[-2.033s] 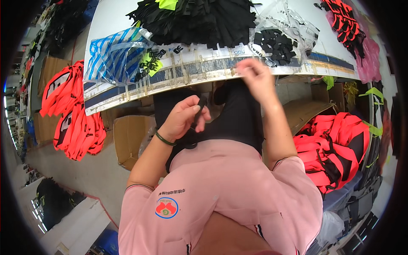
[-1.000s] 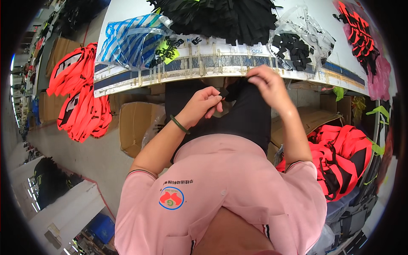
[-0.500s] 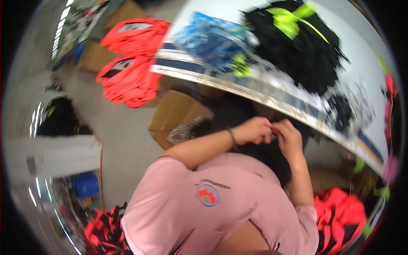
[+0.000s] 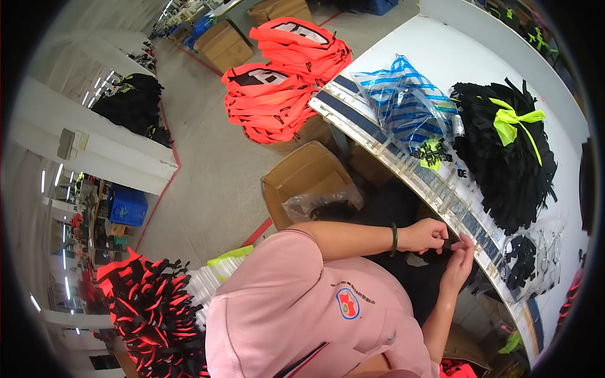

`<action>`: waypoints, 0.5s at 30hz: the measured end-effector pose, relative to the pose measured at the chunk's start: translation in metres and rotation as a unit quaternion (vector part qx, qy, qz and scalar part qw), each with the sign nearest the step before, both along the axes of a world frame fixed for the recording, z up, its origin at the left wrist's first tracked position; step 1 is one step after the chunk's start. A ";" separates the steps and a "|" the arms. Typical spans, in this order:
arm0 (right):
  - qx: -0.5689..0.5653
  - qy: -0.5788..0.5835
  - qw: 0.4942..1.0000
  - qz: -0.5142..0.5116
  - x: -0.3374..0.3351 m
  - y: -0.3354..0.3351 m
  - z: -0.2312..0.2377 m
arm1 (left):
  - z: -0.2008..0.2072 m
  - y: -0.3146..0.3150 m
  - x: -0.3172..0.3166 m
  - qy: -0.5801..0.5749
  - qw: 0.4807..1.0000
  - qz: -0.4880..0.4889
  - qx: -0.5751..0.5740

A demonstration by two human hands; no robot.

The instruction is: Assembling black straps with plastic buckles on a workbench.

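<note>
The fingers of the left hand (image 4: pixel 423 236) are curled closed on a small black piece (image 4: pixel 449 244), and the fingers of the right hand (image 4: pixel 459 263) are bent beside it, but I cannot tell if they grip it too. This piece is just beside the edge of the white table (image 4: pixel 428 38), on which lie a blue striped bag (image 4: pixel 406 104) and a large bundle of black straps (image 4: pixel 504 179). Farther to the left, an open cardboard box (image 4: pixel 275 192) is near orange bags (image 4: pixel 271 104) in a pile.
</note>
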State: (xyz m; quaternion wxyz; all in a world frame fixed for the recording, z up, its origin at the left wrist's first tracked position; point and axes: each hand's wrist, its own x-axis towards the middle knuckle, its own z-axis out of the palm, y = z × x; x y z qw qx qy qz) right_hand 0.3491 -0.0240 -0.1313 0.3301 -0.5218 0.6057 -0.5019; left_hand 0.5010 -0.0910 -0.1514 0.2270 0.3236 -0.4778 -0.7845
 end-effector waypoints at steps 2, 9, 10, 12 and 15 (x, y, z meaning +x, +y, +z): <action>0.007 -0.137 0.990 -0.041 0.003 -0.001 0.005 | 0.003 -0.002 -0.001 0.012 1.000 0.010 -0.005; 0.124 -0.344 0.930 0.047 0.030 0.018 0.007 | 0.020 -0.004 -0.001 0.046 0.996 0.075 -0.024; 0.123 -0.344 0.930 0.045 0.031 0.019 0.007 | 0.018 -0.003 -0.003 0.050 0.995 0.079 -0.037; 0.108 -0.354 0.928 0.047 0.033 0.019 0.008 | 0.015 -0.001 -0.004 0.053 0.994 0.083 -0.049; 0.115 -0.375 0.919 0.041 0.034 0.018 0.015 | 0.015 0.001 -0.003 0.084 0.991 0.088 -0.054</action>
